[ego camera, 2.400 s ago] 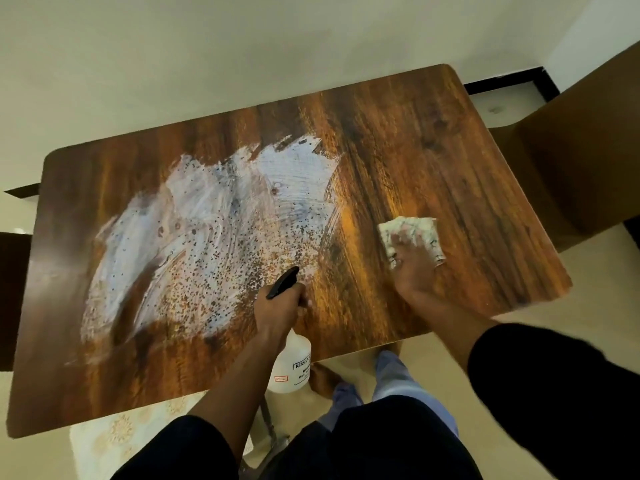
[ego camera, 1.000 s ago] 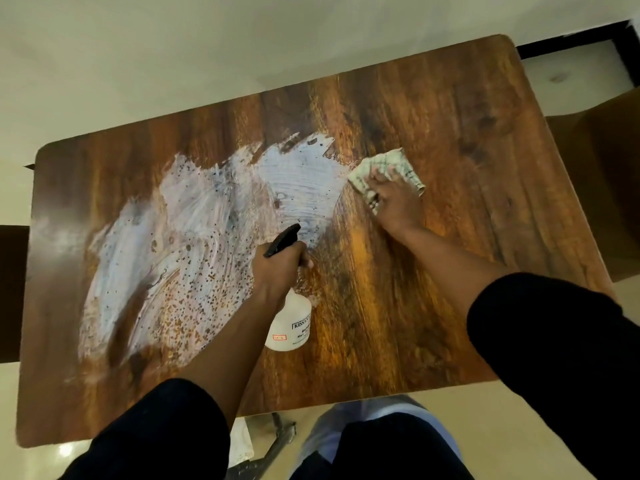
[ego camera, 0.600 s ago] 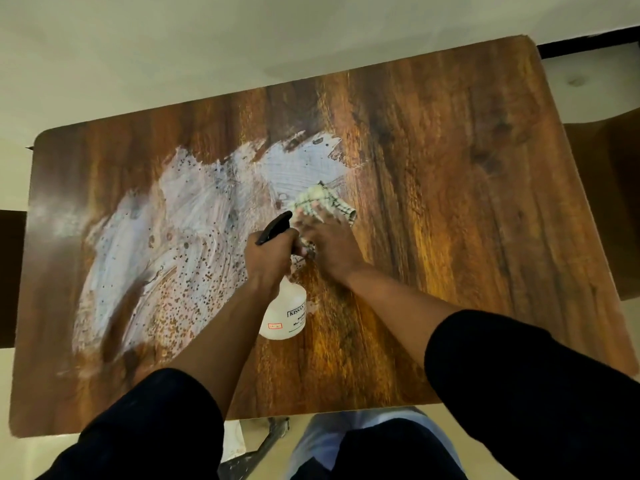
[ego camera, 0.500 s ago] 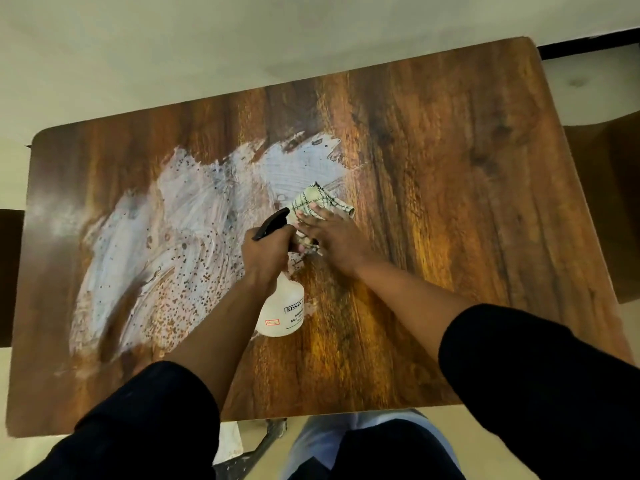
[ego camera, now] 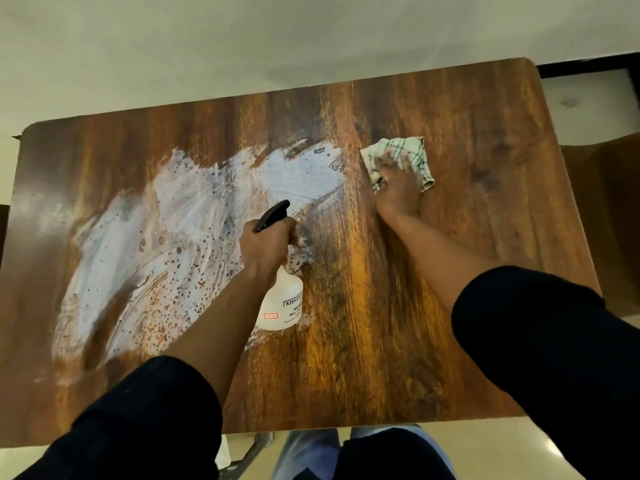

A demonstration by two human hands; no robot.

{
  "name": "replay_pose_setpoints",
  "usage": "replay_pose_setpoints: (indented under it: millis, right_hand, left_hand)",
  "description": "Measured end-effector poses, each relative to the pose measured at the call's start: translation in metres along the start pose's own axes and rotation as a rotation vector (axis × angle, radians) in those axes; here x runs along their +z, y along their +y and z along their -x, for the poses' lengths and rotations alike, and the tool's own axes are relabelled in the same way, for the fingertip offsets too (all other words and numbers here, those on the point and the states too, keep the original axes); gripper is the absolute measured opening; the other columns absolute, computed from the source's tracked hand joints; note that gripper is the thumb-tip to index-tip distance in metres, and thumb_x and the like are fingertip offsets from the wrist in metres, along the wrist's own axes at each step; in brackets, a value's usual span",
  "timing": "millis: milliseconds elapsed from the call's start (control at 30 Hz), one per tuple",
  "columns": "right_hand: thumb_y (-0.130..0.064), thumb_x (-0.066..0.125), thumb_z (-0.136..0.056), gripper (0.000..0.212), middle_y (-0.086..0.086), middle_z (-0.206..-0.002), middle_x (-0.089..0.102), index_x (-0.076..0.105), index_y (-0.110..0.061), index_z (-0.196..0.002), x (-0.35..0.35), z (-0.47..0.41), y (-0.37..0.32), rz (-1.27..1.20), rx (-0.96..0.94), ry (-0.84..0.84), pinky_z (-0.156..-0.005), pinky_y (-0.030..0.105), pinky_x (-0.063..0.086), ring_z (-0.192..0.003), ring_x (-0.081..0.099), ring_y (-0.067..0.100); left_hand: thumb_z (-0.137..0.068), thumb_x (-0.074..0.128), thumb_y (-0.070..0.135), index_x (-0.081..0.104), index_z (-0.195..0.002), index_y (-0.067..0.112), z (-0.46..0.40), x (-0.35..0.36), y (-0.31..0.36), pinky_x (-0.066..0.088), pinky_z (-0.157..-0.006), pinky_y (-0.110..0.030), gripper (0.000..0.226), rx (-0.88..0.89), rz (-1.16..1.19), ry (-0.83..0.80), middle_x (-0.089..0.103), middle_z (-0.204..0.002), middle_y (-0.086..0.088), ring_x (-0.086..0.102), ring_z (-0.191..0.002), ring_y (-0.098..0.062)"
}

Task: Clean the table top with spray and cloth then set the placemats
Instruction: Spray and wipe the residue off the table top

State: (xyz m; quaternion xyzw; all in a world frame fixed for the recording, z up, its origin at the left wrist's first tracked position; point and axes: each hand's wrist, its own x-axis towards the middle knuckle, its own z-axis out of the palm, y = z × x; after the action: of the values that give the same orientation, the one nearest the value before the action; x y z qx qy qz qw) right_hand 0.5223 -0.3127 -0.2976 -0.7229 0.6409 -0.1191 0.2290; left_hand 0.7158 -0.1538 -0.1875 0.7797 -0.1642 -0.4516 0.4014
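Cloth (ego camera: 398, 162) now right of the white smear, up from beside the bottle half a sec ago.
We see the right hand (ego camera: 398, 188) pressing flat on the cloth w/ fingers spread, on bare wood of the table (ego camera: 467, 237) toward the far edge. Left hand (ego camera: 266, 245) is wrapped round the neck of the spray bottle (ego camera: 282, 303), about mid-table as before, black nozzle pointing away. White foam smear (ego camera: 166, 237) covers the left half, speckled w/ brown spots, unwiped. Chair (ego camera: 616, 220) at the right side, another dark edge at left. Count: 1 cloth, 1 bottle, 2 hands, both sleeves dark.
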Motion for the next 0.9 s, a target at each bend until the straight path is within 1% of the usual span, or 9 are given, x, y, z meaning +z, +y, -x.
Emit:
replay_pose_setpoints:
  millis: [67,133,233,300,400,500,633,800,900]
  right_hand:
    - [0.000,0.057,-0.094,0.065,-0.006,-0.164,0.032,0.049,-0.035,-0.147,0.011,0.017,-0.023,-0.096,0.019,-0.032,-0.125,0.038,0.006,-0.156,0.017,0.022]
    - [0.000,0.052,-0.093,0.061,-0.006,-0.163,0.033,0.054,-0.038,-0.141,0.029,0.041,-0.053,-0.126,-0.092,-0.073,-0.127,0.040,0.004,-0.155,0.018,0.022]
    - [-0.015,0.058,-0.096,0.056,-0.008,-0.162,0.033,0.047,-0.035,-0.148,0.056,0.065,-0.086,-0.012,-0.448,-0.188,-0.127,0.050,0.008,-0.155,0.018,0.025]
    - [-0.015,0.065,-0.096,0.065,-0.011,-0.164,0.029,0.041,-0.035,-0.152,0.070,0.060,-0.086,0.049,-0.538,-0.248,-0.126,0.050,0.015,-0.155,0.019,0.023]
    - [-0.006,0.062,-0.094,0.074,-0.017,-0.164,0.025,0.035,-0.044,-0.151,0.063,0.043,-0.071,0.004,-0.473,-0.242,-0.127,0.051,0.012,-0.155,0.016,0.017]
    - [0.009,0.048,-0.092,0.079,-0.014,-0.163,0.028,0.040,-0.043,-0.150,0.030,0.010,-0.050,-0.105,-0.196,-0.143,-0.128,0.047,0.009,-0.155,0.015,0.018]
    - [0.006,0.055,-0.091,0.072,-0.011,-0.162,0.035,0.049,-0.040,-0.146,0.005,-0.037,-0.020,-0.215,0.088,-0.022,-0.127,0.049,0.013,-0.156,0.016,0.018]
    - [-0.008,0.065,-0.093,0.062,-0.010,-0.161,0.036,0.050,-0.034,-0.148,0.024,-0.029,-0.066,-0.122,0.151,0.012,-0.125,0.044,0.003,-0.156,0.013,0.018]
    - [0.000,0.062,-0.088,0.068,-0.008,-0.162,0.036,0.054,-0.038,-0.144,0.050,-0.008,-0.105,-0.119,0.008,-0.043,-0.127,0.046,0.006,-0.156,0.016,0.022]
  left_hand:
    - [-0.094,0.068,0.013,0.071,-0.138,0.028,-0.005,-0.001,0.002,0.040,-0.049,-0.027,0.047,-0.003,0.000,0.001,0.071,-0.064,-0.007,0.066,-0.071,-0.027]
    - [-0.095,0.068,0.012,0.072,-0.138,0.025,-0.008,-0.004,0.005,0.041,-0.046,-0.024,0.045,-0.003,0.012,0.023,0.071,-0.062,-0.004,0.069,-0.070,-0.024]
    - [-0.094,0.069,0.009,0.081,-0.101,0.027,-0.009,-0.009,0.013,0.039,-0.044,-0.024,0.023,0.005,0.015,0.056,0.070,-0.060,-0.005,0.067,-0.069,-0.029]
    - [-0.092,0.069,0.007,0.075,-0.074,0.032,-0.012,-0.013,0.018,0.037,-0.048,-0.027,0.031,0.001,-0.003,0.068,0.069,-0.060,-0.007,0.064,-0.070,-0.031]
    - [-0.093,0.068,0.007,0.071,-0.083,0.039,-0.017,-0.020,0.024,0.037,-0.049,-0.028,0.033,0.007,-0.027,0.042,0.068,-0.064,-0.008,0.065,-0.062,-0.025]
    - [-0.095,0.068,0.007,0.068,-0.080,0.036,-0.025,-0.025,0.028,0.039,-0.049,-0.029,0.032,0.015,-0.058,0.023,0.068,-0.063,-0.007,0.067,-0.062,-0.024]
    - [-0.095,0.068,0.009,0.068,-0.078,0.033,-0.037,-0.034,0.032,0.040,-0.052,-0.030,0.030,0.009,-0.060,-0.014,0.069,-0.064,-0.009,0.068,-0.064,-0.024]
    - [-0.094,0.069,0.009,0.069,-0.087,0.030,-0.056,-0.045,0.037,0.039,-0.046,-0.026,0.022,0.011,-0.061,-0.039,0.070,-0.064,-0.005,0.070,-0.062,-0.023]
    - [-0.094,0.069,0.009,0.074,-0.090,0.024,-0.063,-0.050,0.041,0.040,-0.046,-0.026,0.016,0.022,-0.066,-0.039,0.070,-0.068,-0.007,0.071,-0.060,-0.021]
